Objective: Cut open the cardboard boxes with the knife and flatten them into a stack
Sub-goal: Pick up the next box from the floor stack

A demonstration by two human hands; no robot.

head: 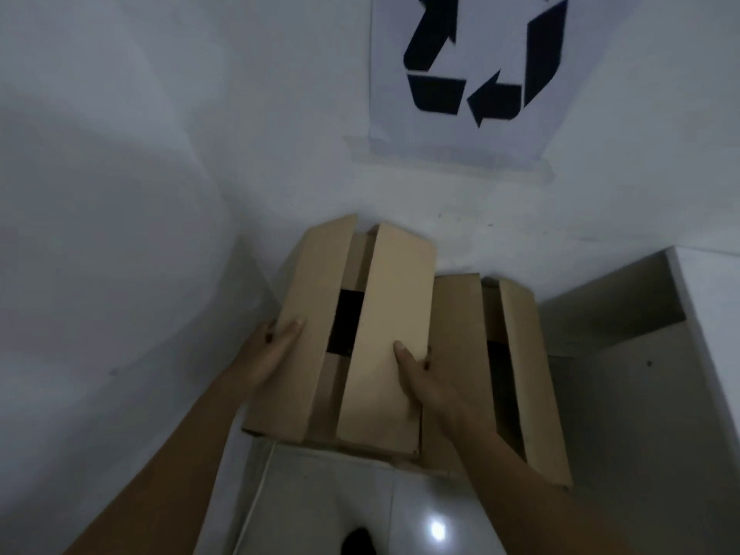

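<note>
Two cardboard boxes, left box (pixel 308 338) and right box (pixel 520 378); two hands, left hand (pixel 274 350) and right hand (pixel 426 384); one recycling sign (pixel 468 74).

Bare forearms lead back from the left hand (pixel 276 346) and the right hand (pixel 424 378). Some fingernails look dark, perhaps painted; blur hides finer detail.

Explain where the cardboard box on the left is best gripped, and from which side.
Grip the cardboard box by its two long side walls, one hand from each side, as the left hand and right hand do now. Its top flaps lie loose with a gap between, so would probably bend.
</note>
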